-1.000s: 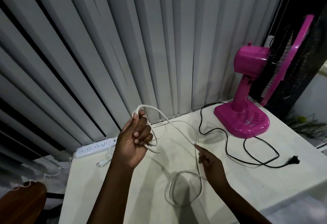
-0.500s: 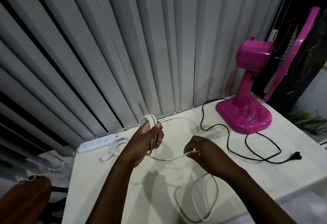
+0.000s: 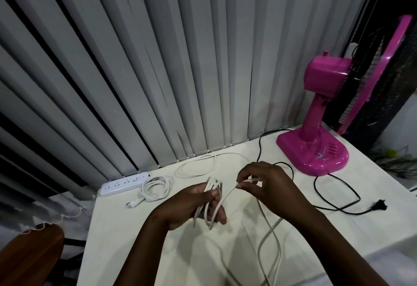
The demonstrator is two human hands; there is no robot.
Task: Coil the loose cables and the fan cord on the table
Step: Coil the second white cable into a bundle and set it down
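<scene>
White cable [image 3: 211, 204]: four loops, left hand [image 3: 191, 206] grip.

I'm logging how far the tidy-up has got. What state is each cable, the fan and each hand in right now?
White cable: partly coiled, loops in the left hand, the rest loose on the table.
Left hand: grips the loops.
Right hand: pinches the cable's next stretch.
Power strip: flat, its cord coiled, unplugged.
Fan: upright.
Fan cord: loose, uncoiled, plug free.

Power strip [image 3: 124, 183] left of fan [image 3: 316, 150]
</scene>
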